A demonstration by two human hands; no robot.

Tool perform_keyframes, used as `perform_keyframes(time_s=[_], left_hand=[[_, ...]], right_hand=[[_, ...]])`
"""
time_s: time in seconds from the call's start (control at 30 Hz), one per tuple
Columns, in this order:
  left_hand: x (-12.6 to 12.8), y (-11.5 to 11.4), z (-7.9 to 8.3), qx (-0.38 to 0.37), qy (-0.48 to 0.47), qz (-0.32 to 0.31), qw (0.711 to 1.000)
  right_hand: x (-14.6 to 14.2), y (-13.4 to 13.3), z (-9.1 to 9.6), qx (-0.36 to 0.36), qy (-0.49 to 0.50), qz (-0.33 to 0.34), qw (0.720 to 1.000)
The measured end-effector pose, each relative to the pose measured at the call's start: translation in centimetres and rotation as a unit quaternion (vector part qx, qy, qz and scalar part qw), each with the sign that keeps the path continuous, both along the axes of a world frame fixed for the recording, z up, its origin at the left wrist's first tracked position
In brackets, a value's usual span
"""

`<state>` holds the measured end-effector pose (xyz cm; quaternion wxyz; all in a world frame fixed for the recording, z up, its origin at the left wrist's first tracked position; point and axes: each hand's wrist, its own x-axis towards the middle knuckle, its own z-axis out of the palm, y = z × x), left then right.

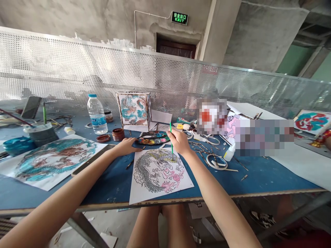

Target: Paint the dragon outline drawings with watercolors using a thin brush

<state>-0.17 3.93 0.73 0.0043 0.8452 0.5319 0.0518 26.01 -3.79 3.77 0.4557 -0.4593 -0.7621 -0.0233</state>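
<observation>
My right hand (180, 140) is closed round a thin green paintbrush (171, 137), held nearly upright. The brush's lower end meets a sheet of paper (139, 194) printed with a line-drawn dragon. Yellow colour shows along the upper part of the dragon's body, and pink on the flames and ball at lower right. My left hand (125, 147) grips the left edge of a dark paint palette (152, 142) just beyond the paper, thumb and fingers on either side of its rim. The palette's wells hold orange, yellow, red and blue paint.
An open brown paint jar (118, 134) and a water bottle (97, 115) stand behind my left hand. A painted dragon sheet (55, 158) lies left, near blue paint (19, 146). Rightward are twigs, tape rolls (216, 162) and a glue bottle (229, 152). A perforated metal screen (108, 69) runs behind.
</observation>
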Motion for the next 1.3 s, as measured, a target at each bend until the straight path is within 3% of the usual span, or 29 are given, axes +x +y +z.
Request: perform_keyframes(time_s=[0.7, 1.3], left_hand=[[0.2, -0.3, 0.4, -0.008, -0.006, -0.008, 1.000], [0.4, -0.5, 0.6, -0.011, 0.004, 0.004, 1.000]], right_hand=[[0.1, -0.1, -0.1, 0.028, 0.031, -0.005, 0.999], [0.2, -0.2, 0.1, 0.017, -0.017, -0.014, 1.000]])
